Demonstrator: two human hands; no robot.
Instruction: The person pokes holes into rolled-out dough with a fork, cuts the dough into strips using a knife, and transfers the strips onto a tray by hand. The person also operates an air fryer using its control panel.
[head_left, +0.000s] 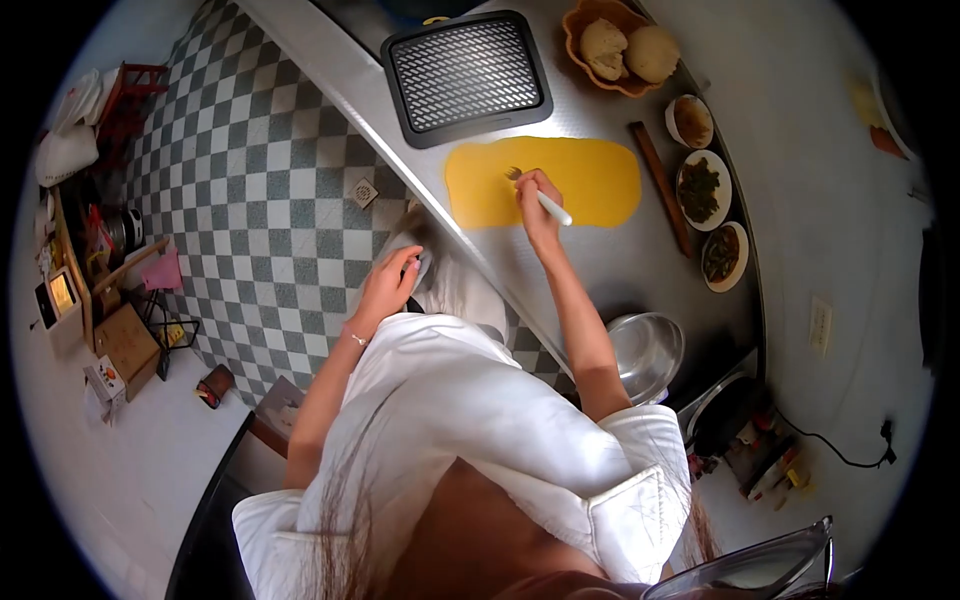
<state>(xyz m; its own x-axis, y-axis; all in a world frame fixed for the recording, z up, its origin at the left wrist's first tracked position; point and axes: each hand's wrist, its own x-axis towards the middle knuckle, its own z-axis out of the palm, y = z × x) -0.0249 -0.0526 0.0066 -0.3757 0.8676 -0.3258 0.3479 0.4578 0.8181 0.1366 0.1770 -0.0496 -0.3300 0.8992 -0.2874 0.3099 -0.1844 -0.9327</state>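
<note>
A yellow sheet of dough [590,182] lies flat on the steel counter. Over it, my right hand [538,200] grips a fork [553,209] by its white handle, tines at the dough's surface. My left hand [388,285] is down in front of my body, beyond the counter edge, with its fingers curled. A small dark spot shows between those fingers, and whether it is an object is unclear. Near the dough's far side sits a dark baking tray with a perforated, shiny base [465,75].
Right of the dough lies a wooden rolling pin [660,188]. Beyond it stand a small bowl [690,121], a bowl of greens [704,191] and another bowl [724,256]. A basket [575,45] holds dough lumps [652,54]. A metal bowl [645,355] stands near my right arm.
</note>
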